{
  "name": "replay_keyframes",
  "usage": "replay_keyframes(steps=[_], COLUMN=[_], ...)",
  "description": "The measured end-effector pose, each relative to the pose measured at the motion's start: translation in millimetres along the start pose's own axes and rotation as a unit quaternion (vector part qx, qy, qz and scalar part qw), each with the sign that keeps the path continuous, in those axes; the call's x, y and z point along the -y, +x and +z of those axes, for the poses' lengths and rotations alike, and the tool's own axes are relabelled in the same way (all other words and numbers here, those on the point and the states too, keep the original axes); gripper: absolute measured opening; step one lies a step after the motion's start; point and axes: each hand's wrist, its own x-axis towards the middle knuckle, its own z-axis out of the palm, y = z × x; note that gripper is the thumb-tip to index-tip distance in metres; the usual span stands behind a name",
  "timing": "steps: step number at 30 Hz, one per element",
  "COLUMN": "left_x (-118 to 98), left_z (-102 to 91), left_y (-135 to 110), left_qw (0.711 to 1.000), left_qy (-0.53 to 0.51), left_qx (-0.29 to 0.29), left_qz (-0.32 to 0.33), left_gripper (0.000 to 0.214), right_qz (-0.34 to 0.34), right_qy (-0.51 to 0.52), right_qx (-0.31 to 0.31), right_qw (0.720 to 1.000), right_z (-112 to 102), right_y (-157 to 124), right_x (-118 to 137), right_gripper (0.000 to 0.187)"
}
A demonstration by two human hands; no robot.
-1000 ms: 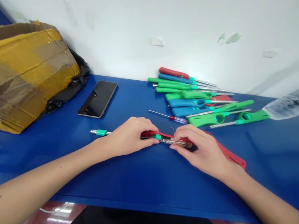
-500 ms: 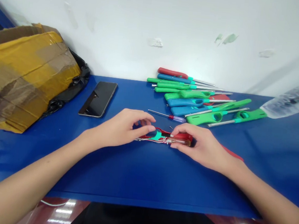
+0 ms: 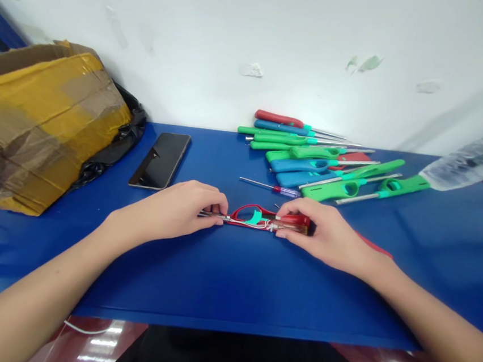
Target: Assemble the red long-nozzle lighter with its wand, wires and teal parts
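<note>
Between my hands lies an opened red gas lighter (image 3: 244, 210), its inside facing up with a teal trigger (image 3: 257, 218), white wires and a brownish fuel tank (image 3: 292, 229) showing. My left hand (image 3: 183, 208) pinches the metal tube at the lighter's left end. Thumb and fingers of my right hand (image 3: 326, 232) grip the handle end around the tank. Partly behind my right wrist rests another red piece (image 3: 375, 247). A screwdriver (image 3: 281, 190) with a clear purple and red handle lies just beyond the lighter, and a tiny screw (image 3: 276, 206) sits near it.
Green, blue and red lighters (image 3: 311, 165) are piled toward the wall. To the left are a black phone (image 3: 160, 160) and a taped cardboard box (image 3: 45, 133) with black plastic behind it. A clear plastic bag (image 3: 469, 163) lies at the right on the blue table (image 3: 214, 286).
My left hand has moved left, from above the trigger area to the metal tube, and closed on it. The lighter's loop and trigger now show more fully. My right hand keeps its grip.
</note>
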Motion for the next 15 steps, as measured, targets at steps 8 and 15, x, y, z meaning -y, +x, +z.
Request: replay_keyframes(steps=[8, 15], left_x=[2.9, 2.2], left_z=[3.2, 0.1], left_y=[2.2, -1.1], left_qw=[0.998, 0.999], left_qy=[-0.046, -0.047], left_qx=[-0.029, -0.002], left_qz=[-0.01, -0.011], left_gripper=[0.012, 0.014], right_qz=[0.005, -0.019], right_qy=[0.015, -0.011], right_qx=[0.002, 0.03], right_qw=[1.0, 0.999], right_z=[-0.3, -4.2], right_y=[1.6, 1.2], right_x=[1.3, 2.6], right_gripper=[0.015, 0.017])
